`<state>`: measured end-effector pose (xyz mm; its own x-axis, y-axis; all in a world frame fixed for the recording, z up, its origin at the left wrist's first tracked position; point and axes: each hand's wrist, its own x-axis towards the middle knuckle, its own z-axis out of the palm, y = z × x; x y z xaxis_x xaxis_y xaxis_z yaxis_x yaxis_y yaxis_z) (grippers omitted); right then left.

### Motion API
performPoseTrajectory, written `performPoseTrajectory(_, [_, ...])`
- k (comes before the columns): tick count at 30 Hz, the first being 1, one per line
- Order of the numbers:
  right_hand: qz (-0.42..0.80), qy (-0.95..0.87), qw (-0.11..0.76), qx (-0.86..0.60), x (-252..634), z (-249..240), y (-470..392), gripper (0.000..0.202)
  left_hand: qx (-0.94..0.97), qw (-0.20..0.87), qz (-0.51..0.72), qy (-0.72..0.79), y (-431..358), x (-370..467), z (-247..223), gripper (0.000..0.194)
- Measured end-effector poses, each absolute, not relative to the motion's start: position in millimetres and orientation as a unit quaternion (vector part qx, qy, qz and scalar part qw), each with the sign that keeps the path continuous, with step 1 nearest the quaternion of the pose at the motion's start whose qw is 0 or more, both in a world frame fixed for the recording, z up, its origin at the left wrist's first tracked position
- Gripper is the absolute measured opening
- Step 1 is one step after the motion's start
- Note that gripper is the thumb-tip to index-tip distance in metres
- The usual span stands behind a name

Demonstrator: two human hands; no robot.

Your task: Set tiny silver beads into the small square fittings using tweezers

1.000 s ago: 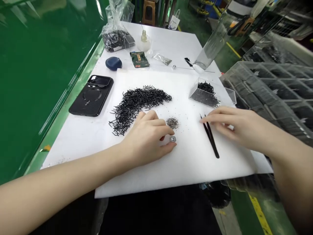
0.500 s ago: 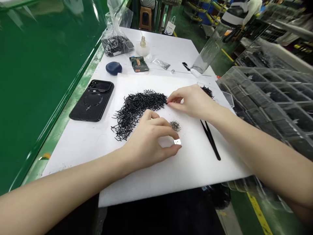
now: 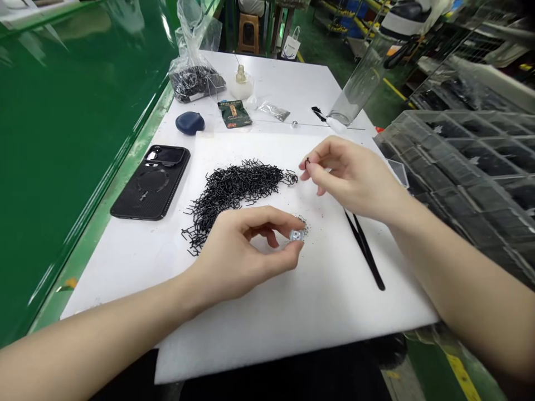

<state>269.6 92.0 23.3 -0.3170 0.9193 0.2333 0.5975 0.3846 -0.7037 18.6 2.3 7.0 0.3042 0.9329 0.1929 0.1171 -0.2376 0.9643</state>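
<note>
My left hand (image 3: 238,250) pinches a small shiny metal piece (image 3: 296,235) between thumb and forefinger, just above the white foam sheet (image 3: 292,312) and beside a little heap of tiny grey bits (image 3: 302,224). My right hand (image 3: 355,178) is raised over the sheet and holds one small black wire clip (image 3: 307,162) at its fingertips, right of the curved pile of black wire clips (image 3: 234,189). Black tweezers (image 3: 363,250) lie on the sheet under my right forearm.
A black phone (image 3: 151,182) lies left of the sheet near the green wall. At the back stand a bag of black clips (image 3: 193,78), a blue case (image 3: 189,122), a green packet (image 3: 234,113), a small bottle (image 3: 241,81). Clear compartment trays (image 3: 468,156) fill the right.
My right hand left the tweezers, reached to the clip pile's right end and lifted away with one clip. My left hand kept the metal piece and raised it slightly.
</note>
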Motion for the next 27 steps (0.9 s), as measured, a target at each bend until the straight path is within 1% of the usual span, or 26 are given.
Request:
performPoseTrajectory(3, [0.318, -0.741, 0.355, -0.472, 268.1, 12.8, 82.3, 0.017, 0.575, 0.561, 0.428, 0.415, 4.3, 20.7, 10.6, 0.011])
performPoseTrajectory(6, [0.348, -0.722, 0.386, -0.457, 267.6, 5.2, 83.0, 0.021, 0.484, 0.643, 0.41, 0.43, 7.3, 22.1, 12.2, 0.021])
performPoseTrajectory(10, [0.387, -0.703, 0.418, -0.425, 271.0, 7.2, 81.3, 0.018, 0.458, 0.664, 0.397, 0.438, 10.6, 20.4, 11.6, 0.032])
performPoseTrajectory(12, [0.396, -0.702, 0.43, -0.406, 270.8, 11.0, 74.1, 0.017, 0.45, 0.675, 0.393, 0.433, 11.0, 18.5, 11.2, 0.034])
performPoseTrajectory(14, [0.393, -0.705, 0.442, -0.392, 268.2, 14.6, 64.7, 0.016, 0.433, 0.689, 0.395, 0.425, 10.9, 17.2, 11.3, 0.033])
performPoseTrajectory(16, [0.385, -0.708, 0.454, -0.38, 264.2, 16.8, 56.2, 0.024, 0.408, 0.706, 0.401, 0.418, 11.1, 17.2, 12.0, 0.033])
performPoseTrajectory(21, [0.371, -0.726, 0.474, -0.331, 255.2, 17.3, 44.5, 0.031, 0.349, 0.742, 0.406, 0.405, 13.2, 18.4, 14.3, 0.043])
performPoseTrajectory(27, [0.273, -0.77, 0.48, -0.318, 251.9, 20.7, 32.9, 0.036, 0.322, 0.76, 0.414, 0.384, 13.8, 14.6, 10.9, 0.038])
